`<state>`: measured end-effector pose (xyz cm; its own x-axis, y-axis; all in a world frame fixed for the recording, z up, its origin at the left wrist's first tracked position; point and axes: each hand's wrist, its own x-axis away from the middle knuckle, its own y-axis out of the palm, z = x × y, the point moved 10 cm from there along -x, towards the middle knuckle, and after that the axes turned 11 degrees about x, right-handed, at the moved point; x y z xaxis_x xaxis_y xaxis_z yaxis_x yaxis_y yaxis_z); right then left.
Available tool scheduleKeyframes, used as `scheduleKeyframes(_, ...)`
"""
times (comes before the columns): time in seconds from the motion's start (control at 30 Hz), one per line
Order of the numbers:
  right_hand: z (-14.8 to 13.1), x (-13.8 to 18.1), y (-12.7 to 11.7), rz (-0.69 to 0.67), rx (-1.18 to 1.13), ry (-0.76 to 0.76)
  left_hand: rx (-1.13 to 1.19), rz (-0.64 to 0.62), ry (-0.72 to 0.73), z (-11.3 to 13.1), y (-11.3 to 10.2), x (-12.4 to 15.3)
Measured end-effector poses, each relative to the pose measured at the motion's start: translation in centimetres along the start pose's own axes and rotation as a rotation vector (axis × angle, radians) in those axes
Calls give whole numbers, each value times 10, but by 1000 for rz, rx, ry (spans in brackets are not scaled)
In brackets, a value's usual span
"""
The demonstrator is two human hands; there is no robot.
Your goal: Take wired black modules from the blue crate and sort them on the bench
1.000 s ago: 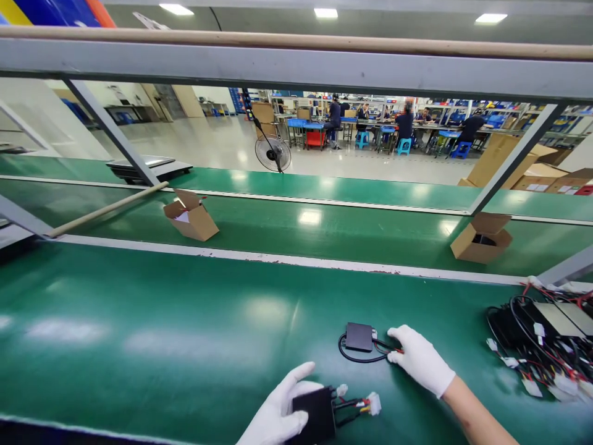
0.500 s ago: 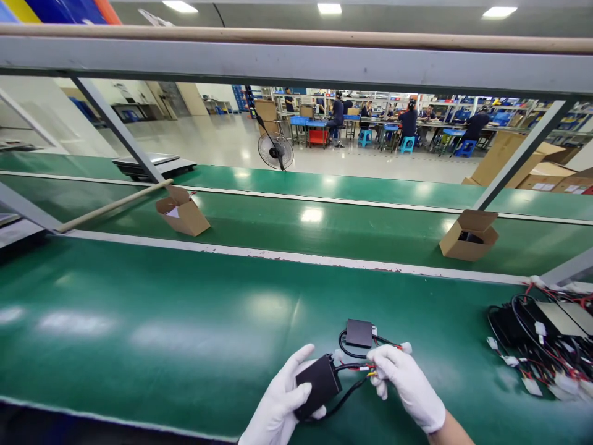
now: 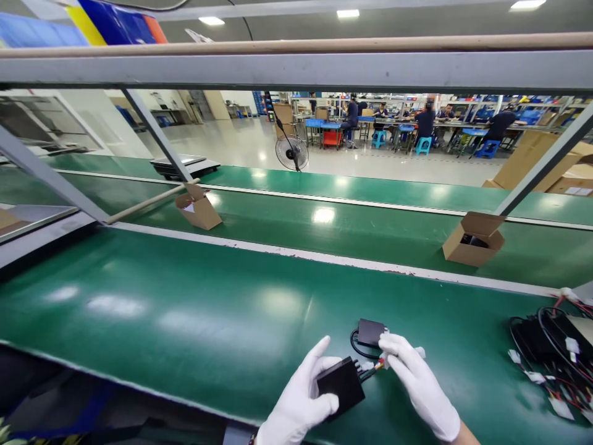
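My left hand point(image 3: 296, 398), in a white glove, holds a flat black electronic box point(image 3: 341, 388) by its edges, thumb on the near side and index finger lifted off. Short wires point(image 3: 369, 372) with a white connector come out of the box's right side. My right hand point(image 3: 419, 386), also gloved, closes its fingertips round the coloured ends of these wires. Just behind, a second black box point(image 3: 370, 332) with a looped black cable lies on the green work surface point(image 3: 222, 309), partly covered by my right fingers.
At the right edge lies a pile of black boxes with cables point(image 3: 540, 340) and white connectors. Two open cardboard boxes point(image 3: 472, 241) sit beyond the pale ledge. A grey frame bar point(image 3: 296, 69) crosses above. A fan point(image 3: 291, 152) and seated people are farther off.
The view has swung left, so the scene sits farther right. My left index finger has lifted from the box. The box's wires, stretched out before, now look bunched near my right fingertips.
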<state>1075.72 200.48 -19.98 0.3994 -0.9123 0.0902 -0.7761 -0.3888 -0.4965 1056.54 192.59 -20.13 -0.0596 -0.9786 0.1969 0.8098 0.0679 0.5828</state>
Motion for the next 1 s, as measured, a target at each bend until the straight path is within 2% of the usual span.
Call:
scheduleKeyframes(0.17, -1, 5, 1, -54, -102, 57, 40, 22, -24, 4, 4, 4)
scheduleKeyframes(0.37, -10, 7, -7, -50, -168, 95, 59, 64, 1, 6, -6, 13)
scheduleKeyframes(0.6, -13, 16, -12, 69, -304, 113, 161, 55, -60, 2, -4, 15)
scheduleKeyframes(0.9, -22, 21, -12, 95, -477, 89, 294, 22, -106, -8, 5, 8)
scheduleKeyframes(1.0, -19, 23, -13, 113, -490, 105, 222, 24, -31, -6, -1, 8)
